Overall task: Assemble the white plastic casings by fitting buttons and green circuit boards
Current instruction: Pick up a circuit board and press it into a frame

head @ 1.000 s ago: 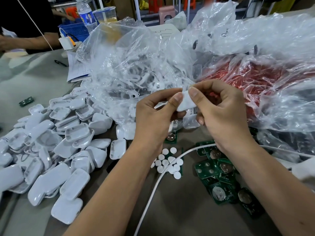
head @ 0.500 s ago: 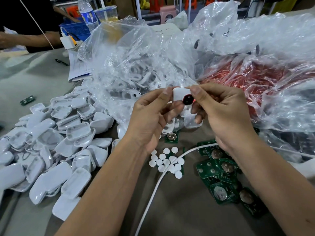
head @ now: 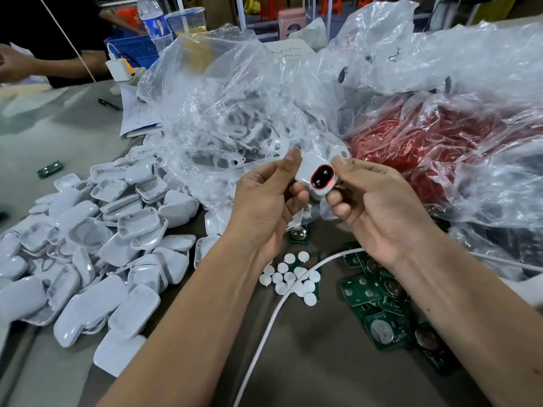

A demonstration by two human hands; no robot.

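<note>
Since a second ago the casing (head: 316, 177) has been turned over between the hands, so a dark oval insert with a red rim now faces the camera where only plain white showed before. Both hands sit at frame centre, raised above the table (head: 323, 362). The left hand (head: 264, 207) pinches the casing's left edge, thumb up on top and curled fingers underneath. The right hand (head: 379, 212) pinches the right edge with thumb and forefinger, its other fingers curled below.

Under the wrists lie white buttons (head: 291, 277) in a small cluster, crossed by a white cable (head: 273, 315) that runs off the bottom edge. Green boards (head: 382, 315) are heaped at lower right, partly covered by the right forearm. A heap of casings (head: 97, 251) fills the left side, cut off by the left edge. Bare table shows only at bottom centre and upper left.

Crumpled clear bags (head: 235, 113) crowd the area just behind the hands; their contents are hard to make out, white parts in one and something red in another (head: 411, 142). Another person's arm (head: 44, 66) shows at upper left.
</note>
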